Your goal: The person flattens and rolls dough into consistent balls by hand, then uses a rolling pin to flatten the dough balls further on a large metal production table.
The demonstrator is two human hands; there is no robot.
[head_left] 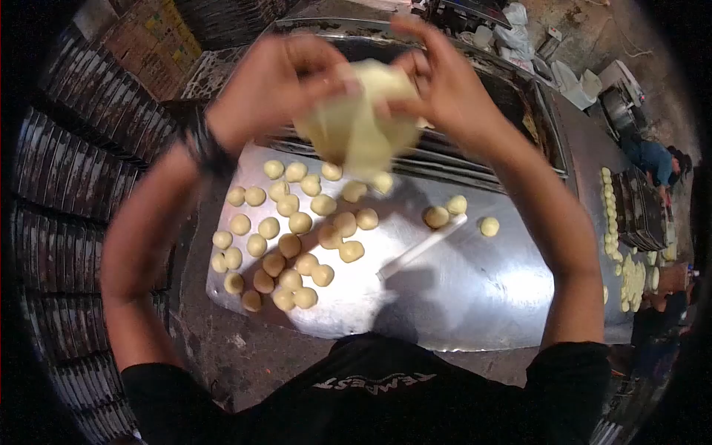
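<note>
A thin, floppy sheet of dough [363, 122] hangs between my two raised hands, blurred by motion. My left hand [285, 85] pinches its left edge with thumb and fingers. At the other side my right hand [445, 85] grips the dough between thumb and fingers, the index finger raised. Below them, on a shiny metal table [475, 297], lies a slim pale rolling pin [423, 247], tilted. Many round dough balls [300, 222] cover the table's left part. A few more, including one dough ball [489, 226], sit near the pin's far end.
Dark stacked trays [59, 245] line the left side. Behind the table lies a large black baking tray [519, 104] on others. At right, another person [656, 163] bends near a tray stack [638, 211], with rows of dough [610, 215] beside it.
</note>
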